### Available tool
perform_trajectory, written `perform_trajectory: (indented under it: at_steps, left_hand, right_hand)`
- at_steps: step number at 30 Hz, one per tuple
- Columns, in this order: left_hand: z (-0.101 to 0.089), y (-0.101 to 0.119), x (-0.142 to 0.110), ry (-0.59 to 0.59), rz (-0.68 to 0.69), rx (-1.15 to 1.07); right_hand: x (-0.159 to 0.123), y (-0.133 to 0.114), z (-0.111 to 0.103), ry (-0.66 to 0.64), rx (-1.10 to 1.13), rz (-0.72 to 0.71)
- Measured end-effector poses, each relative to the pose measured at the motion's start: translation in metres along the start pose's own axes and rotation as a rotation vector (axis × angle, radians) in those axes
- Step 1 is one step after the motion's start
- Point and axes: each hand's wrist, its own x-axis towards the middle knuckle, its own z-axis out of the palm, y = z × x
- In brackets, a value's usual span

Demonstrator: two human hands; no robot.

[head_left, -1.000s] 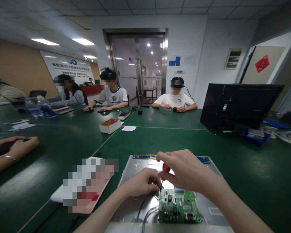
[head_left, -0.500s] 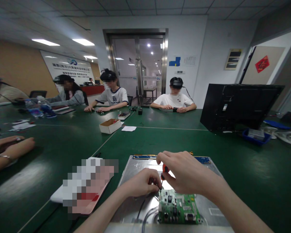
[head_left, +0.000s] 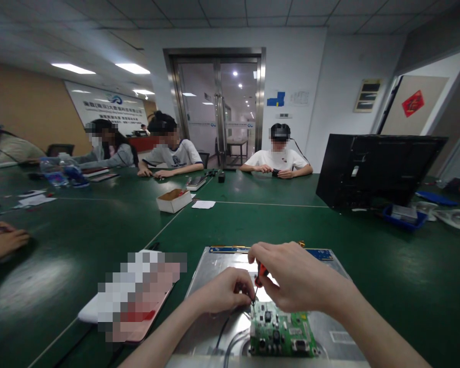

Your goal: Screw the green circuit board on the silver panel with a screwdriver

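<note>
Gripped in my right hand (head_left: pixel 291 273) is a screwdriver with a red and black handle (head_left: pixel 261 273). Its thin shaft points down at the upper left corner of a green circuit board (head_left: pixel 279 329). My left hand (head_left: pixel 228 289) is closed in a pinch beside the screwdriver's tip; what its fingers hold, if anything, is hidden. The board lies on a silver metal panel (head_left: pixel 199 278), which has a narrow blue circuit strip (head_left: pixel 320 253) along its far edge. Dark and grey cables (head_left: pixel 230 342) run over the panel, left of the board.
Left of the panel lie a pink phone-like item (head_left: pixel 145 317) and a white item, both partly blurred out. Farther off on the green table (head_left: pixel 260 220) are a white box (head_left: pixel 173 201), a black monitor (head_left: pixel 379 168) and a blue tray (head_left: pixel 404 217). Several people sit around it.
The screwdriver handle has shifted or turned slightly in my right hand. My left hand stays nearly still. At far left, a co-worker's hands have drawn back toward the picture's edge.
</note>
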Motion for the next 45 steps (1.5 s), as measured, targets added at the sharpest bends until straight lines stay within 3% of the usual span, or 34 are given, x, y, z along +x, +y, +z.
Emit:
perform_trajectory:
  at_steps: [12, 19, 30, 37, 45]
  left_hand:
    - [-0.0015, -0.0011, 0.001, -0.033, -0.031, -0.055]
    - [-0.0002, -0.0035, 0.001, 0.002, 0.011, -0.007]
    - [-0.0018, 0.0004, -0.0002, 0.005, -0.01, -0.002]
    - [-0.0012, -0.0033, 0.0003, -0.006, 0.0, 0.031]
    - [-0.0019, -0.0011, 0.0008, -0.026, -0.004, 0.026]
  right_hand:
    - [0.0069, -0.0002, 0.0011, 0.001, -0.097, 0.122]
    - [-0.0011, -0.0005, -0.0001, 0.004, -0.03, 0.024]
    - [0.0075, 0.0012, 0.0016, -0.004, -0.079, 0.102]
    - [0.0002, 0.0002, -0.001, 0.01, -0.064, 0.035]
    - [0.0044, 0.0009, 0.0016, 0.012, -0.056, 0.089]
